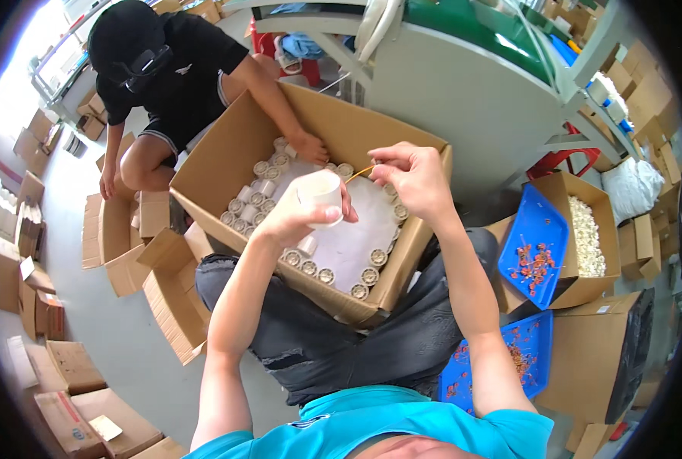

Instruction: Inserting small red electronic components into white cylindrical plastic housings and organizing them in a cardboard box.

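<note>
Above a large open cardboard box, my left hand grips a white plastic cylinder, its round end turned up. A thin yellow-orange wire stretches from near the cylinder to my right hand. Thumb and fingertips of that hand pinch the wire's end, where a small dark piece shows. Inside the box, several similar white cylinders with ribbed open ends line the sides around a pale sheet. My fingers partly hide where the wire meets the cylinder.
A co-worker in black crouches at the far left, one hand reaching into the box. To my right lie blue trays of small red-orange parts, beside a carton of white pieces. Opened cartons stand at left; a grey machine panel rises behind.
</note>
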Motion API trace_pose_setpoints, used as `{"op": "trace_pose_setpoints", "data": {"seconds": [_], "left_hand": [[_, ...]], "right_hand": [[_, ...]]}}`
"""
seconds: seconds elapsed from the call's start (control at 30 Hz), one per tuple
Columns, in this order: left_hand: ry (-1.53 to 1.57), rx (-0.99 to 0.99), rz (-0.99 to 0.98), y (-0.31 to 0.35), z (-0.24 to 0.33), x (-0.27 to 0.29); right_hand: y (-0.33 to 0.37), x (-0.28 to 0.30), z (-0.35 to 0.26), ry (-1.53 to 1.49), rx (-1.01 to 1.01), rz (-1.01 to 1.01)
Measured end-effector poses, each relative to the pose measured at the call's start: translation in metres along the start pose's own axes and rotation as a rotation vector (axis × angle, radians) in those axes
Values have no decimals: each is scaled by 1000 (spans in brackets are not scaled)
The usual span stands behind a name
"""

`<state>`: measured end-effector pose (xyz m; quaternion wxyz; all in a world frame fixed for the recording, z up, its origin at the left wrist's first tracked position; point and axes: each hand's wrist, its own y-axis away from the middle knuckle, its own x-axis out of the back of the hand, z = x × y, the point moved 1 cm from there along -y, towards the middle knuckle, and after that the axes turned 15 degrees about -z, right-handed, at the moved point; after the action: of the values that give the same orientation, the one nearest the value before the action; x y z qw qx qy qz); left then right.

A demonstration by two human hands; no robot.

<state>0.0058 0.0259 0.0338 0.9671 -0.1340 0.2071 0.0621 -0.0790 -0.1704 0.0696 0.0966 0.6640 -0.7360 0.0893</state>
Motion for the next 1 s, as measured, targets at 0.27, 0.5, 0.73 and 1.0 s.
{"op": "trace_pose_setpoints", "data": {"seconds": [0.27, 0.5, 0.73, 1.0], "left_hand": [[-929, 340, 132, 8, 13, 7], [-1245, -82, 531, 3, -7, 8], [-1319, -293, 462, -6, -23, 7], [-1325, -286, 445, -9, -26, 1]], "right_hand": [[-1, -22, 42, -17, 124, 45], [11, -17, 24, 189, 531, 439], [21, -43, 22, 167, 821, 493], [16, -41, 28, 315, 815, 500]]}}
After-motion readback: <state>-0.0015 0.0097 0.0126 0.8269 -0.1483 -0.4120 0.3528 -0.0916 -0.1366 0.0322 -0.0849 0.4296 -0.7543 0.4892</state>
